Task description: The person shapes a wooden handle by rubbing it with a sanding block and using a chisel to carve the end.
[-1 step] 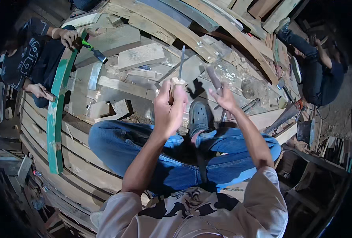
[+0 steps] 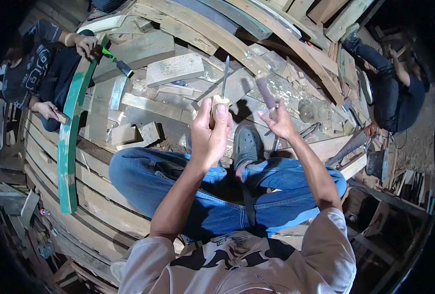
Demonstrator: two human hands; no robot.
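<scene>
My left hand [image 2: 210, 127] is closed around a pale wooden handle [image 2: 220, 102], from which a thin metal blade [image 2: 226, 73] points away from me. To its right my right hand [image 2: 278, 120] grips a motion-blurred, dark stick-like piece [image 2: 265, 92]; whether it is wood or metal I cannot tell. Below both hands are my crossed legs in jeans [image 2: 296, 196] and a grey clog [image 2: 248, 147]. Wood offcuts [image 2: 173, 68] and scraps lie on the boards beyond my hands.
A co-worker [image 2: 36, 68] at left holds a green-handled tool [image 2: 110, 58] and a small block over a green-painted curved plank [image 2: 69, 161]. Another person [image 2: 396, 98] sits at right near a saw [image 2: 350, 144]. Long boards [image 2: 212, 29] are stacked ahead.
My right hand and the piece in it have shifted slightly to the right. My left hand with the handle stays almost in place.
</scene>
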